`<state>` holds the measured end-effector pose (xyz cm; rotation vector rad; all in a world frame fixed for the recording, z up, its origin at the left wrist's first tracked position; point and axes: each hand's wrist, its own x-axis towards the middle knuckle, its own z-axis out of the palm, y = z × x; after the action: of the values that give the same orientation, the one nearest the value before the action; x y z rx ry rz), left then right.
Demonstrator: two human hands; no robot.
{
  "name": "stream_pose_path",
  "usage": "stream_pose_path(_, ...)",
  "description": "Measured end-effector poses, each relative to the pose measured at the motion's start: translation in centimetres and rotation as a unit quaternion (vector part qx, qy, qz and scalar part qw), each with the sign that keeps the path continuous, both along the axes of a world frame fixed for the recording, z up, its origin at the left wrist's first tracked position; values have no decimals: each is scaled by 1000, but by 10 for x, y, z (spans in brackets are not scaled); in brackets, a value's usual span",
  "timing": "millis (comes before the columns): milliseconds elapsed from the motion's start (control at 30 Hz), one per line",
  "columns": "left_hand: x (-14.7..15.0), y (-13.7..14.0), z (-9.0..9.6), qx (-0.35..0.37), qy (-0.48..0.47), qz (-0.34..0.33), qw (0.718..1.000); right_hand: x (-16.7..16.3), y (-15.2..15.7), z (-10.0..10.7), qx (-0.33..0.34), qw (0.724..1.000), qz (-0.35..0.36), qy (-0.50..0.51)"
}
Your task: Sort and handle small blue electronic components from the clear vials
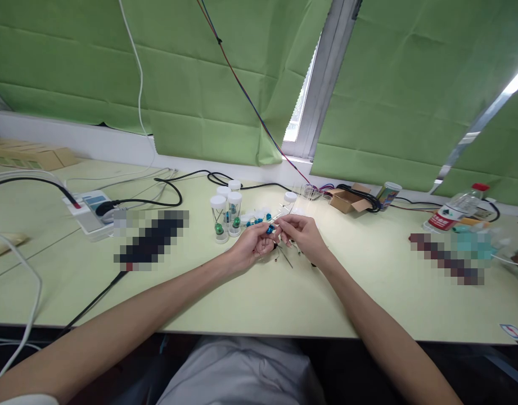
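At the middle of the table, my left hand is closed in a pinch on a small blue bead-like piece. My right hand meets it from the right, thumb and fingertips pressed together beside the blue piece; what they grip is too small to make out. More blue pieces lie just behind my fingers. Thin dark pin-like sticks rest on the table below my hands. Left of my hands stand several clear vials with white caps, some holding green pieces. Another white-capped vial is behind my right hand.
A power strip with cables lies at the left, near a blurred dark object. Behind on the right are an open cardboard box, a black cable coil and a can. A red-capped bottle stands far right.
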<state>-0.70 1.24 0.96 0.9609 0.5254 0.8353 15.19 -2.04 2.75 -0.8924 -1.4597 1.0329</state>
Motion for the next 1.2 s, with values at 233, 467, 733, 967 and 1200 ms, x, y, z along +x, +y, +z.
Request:
stream_pose_path(233, 0, -3, 4, 2, 31, 20, 999, 2, -1, -2, -27, 999, 32, -29)
stream_pose_path(467, 1, -5, 4, 1, 45, 32, 998, -1, -2, 1, -50, 998, 18, -46)
stream_pose_path(733, 2, -5, 1, 29, 78, 38, 996, 2, 2, -10, -4, 993, 44, -110)
stream_pose_path(967, 2, -3, -3, 44, 81, 23, 995, 0, 3, -12, 2, 991, 36, -130)
stream_pose_path(1200, 2, -5, -1, 45, 82, 22, 995, -1, 3, -13, -5, 992, 35, -125)
